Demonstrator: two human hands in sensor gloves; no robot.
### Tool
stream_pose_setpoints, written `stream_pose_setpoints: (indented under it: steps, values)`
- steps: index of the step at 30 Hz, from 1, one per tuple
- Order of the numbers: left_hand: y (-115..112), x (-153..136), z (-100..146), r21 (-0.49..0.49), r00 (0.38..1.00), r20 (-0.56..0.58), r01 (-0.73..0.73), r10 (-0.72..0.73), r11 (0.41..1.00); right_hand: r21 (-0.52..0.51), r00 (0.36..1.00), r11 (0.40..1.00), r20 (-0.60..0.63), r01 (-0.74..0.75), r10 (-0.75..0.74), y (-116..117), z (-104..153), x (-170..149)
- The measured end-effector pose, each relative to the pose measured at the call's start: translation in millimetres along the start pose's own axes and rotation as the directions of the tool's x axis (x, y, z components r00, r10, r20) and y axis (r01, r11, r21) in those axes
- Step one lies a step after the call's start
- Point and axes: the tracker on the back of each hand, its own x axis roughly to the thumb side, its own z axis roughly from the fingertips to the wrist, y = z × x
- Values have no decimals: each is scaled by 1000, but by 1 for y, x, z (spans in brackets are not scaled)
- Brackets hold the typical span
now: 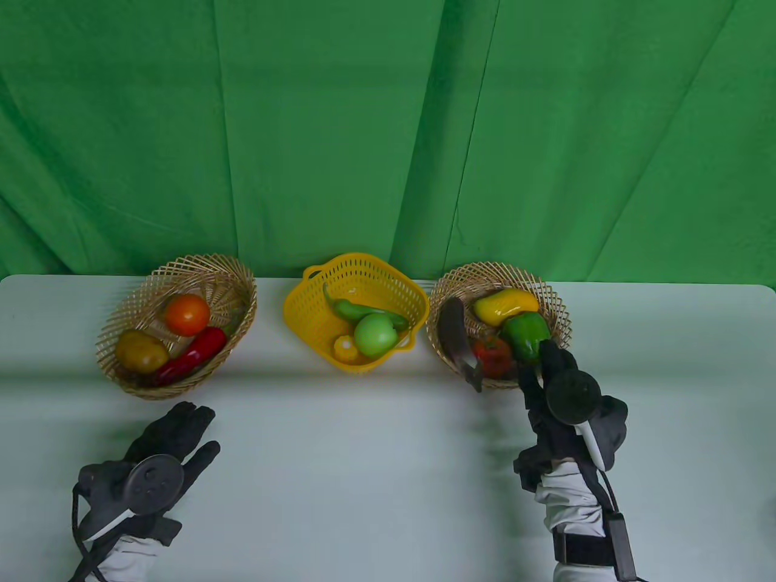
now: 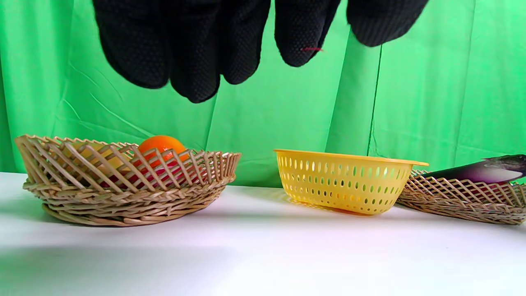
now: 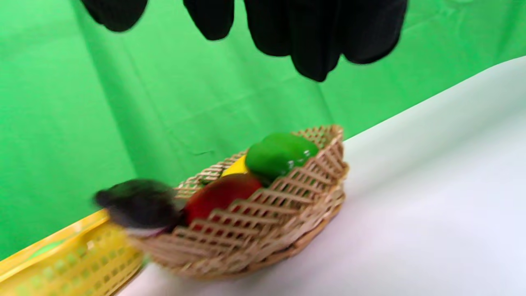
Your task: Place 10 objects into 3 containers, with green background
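Standing in a row along the far side of the table (image 1: 376, 461) are three containers: a wicker basket on the left (image 1: 239, 285), a yellow plastic basket (image 1: 364, 267) in the middle, and a second wicker basket on the right (image 1: 555, 303).

Ten objects lie in them. The left basket holds three: an orange tomato (image 1: 187, 314), a brownish potato (image 1: 140, 350) and a red chili (image 1: 191, 356). The yellow basket holds three: a long green chili (image 1: 351, 309), a green apple (image 1: 374, 334) and one small yellow piece (image 1: 346, 348) at its near side. The right basket holds four: a dark eggplant (image 1: 456, 339) poking over the near-left rim, a yellow mango (image 1: 504, 306), a red tomato (image 1: 492, 355) and a green bell pepper (image 1: 525, 337).

The left hand (image 1: 163, 448) hovers over the table, near the left basket, fingers spread and holding nothing. The right hand (image 1: 561, 400) is at the near rim of the right basket, fingertips close by the bell pepper; in the right wrist view its fingers (image 3: 316, 37) hang loose above the basket, gripping nothing.
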Motion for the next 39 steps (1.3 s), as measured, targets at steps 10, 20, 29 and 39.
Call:
stream_pose_setpoints:
  steps: [10,20,29,39]
  values:
    - [-6,2,-2,-25,1000,12,-6,6,1000,69,967,990,231,-124,105,22,69,30]
    - [-9,7,-2,-38,1000,30,4,-3,999,79,928,976,333,-204,167,39,105,42]
    - [-10,8,-2,-42,999,35,3,-2,999,120,925,968,339,-222,170,51,106,42]
    - [-11,10,-2,-48,999,40,7,-6,999,146,916,958,358,-245,180,59,107,42]
